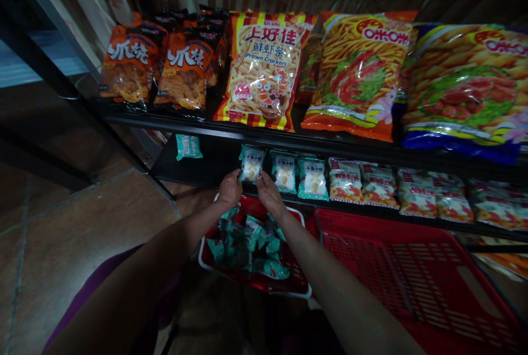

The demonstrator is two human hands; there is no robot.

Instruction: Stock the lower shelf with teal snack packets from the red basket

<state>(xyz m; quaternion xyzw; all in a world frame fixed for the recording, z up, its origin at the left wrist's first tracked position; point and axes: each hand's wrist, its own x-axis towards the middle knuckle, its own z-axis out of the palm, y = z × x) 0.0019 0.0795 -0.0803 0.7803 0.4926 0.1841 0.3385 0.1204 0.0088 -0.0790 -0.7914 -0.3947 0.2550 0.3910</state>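
A small teal and white snack bag (251,163) stands at the front of the lower shelf (214,167), held between my two hands. My left hand (230,187) grips its lower left edge, and my right hand (268,189) has its fingers closed at the lower right edge. Two matching bags, one (284,171) and another (312,177), stand upright to the right. Another teal bag (188,147) sits alone at the shelf's left end. Below my hands is a red basket (295,288) with a white rim, holding several loose teal bags (247,239).
On the upper shelf stand orange snack bags (183,72), a prawn cracker bag (264,69) and larger bags (358,75). Red and white snack bags (345,181) continue along the lower shelf. A second red basket (396,261) is at the right. A black shelf post (119,135) rises at the left.
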